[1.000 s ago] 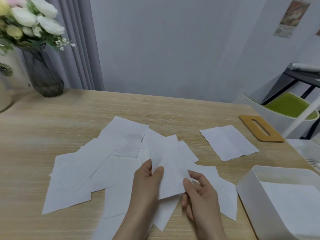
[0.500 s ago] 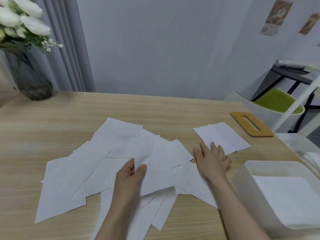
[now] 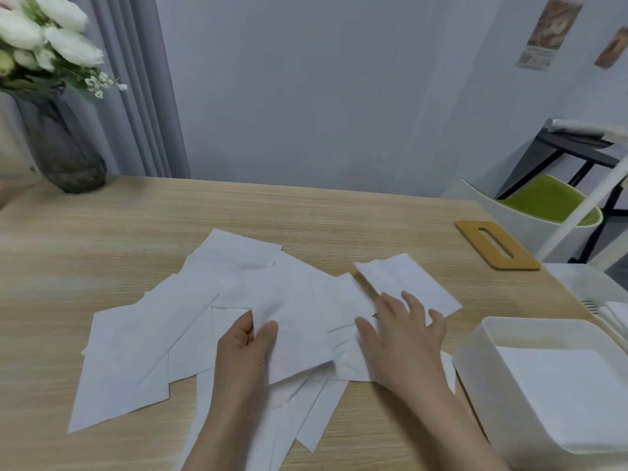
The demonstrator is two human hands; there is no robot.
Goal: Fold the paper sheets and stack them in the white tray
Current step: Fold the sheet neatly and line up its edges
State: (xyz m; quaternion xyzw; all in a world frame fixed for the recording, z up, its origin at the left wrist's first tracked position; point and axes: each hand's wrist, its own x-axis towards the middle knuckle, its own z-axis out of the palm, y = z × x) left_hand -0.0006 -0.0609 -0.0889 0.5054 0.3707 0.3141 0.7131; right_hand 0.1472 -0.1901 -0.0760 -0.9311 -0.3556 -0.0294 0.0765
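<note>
While white paper sheets [image 3: 190, 338] lie scattered and overlapping across the middle of the wooden table [image 3: 102, 239], the head view shows the left hand [image 3: 244, 348] pinching one sheet [image 3: 299, 334] between thumb and fingers, its grip closed on the sheet's left edge. The right hand [image 3: 404, 338] lies flat with fingers spread and straight, pressing on the papers; its fingertips reach onto a creased sheet [image 3: 407, 283] lying toward the right. At the right edge of the table stands the white tray [image 3: 475, 365], holding a flat white stack [image 3: 564, 392] inside. Beyond it lies a tan wooden board with a slot [image 3: 496, 245]. A dark vase of white flowers [image 3: 64, 144] stands at the far left. Two posters [image 3: 547, 32] hang on the wall, their writing too blurred to read.
</note>
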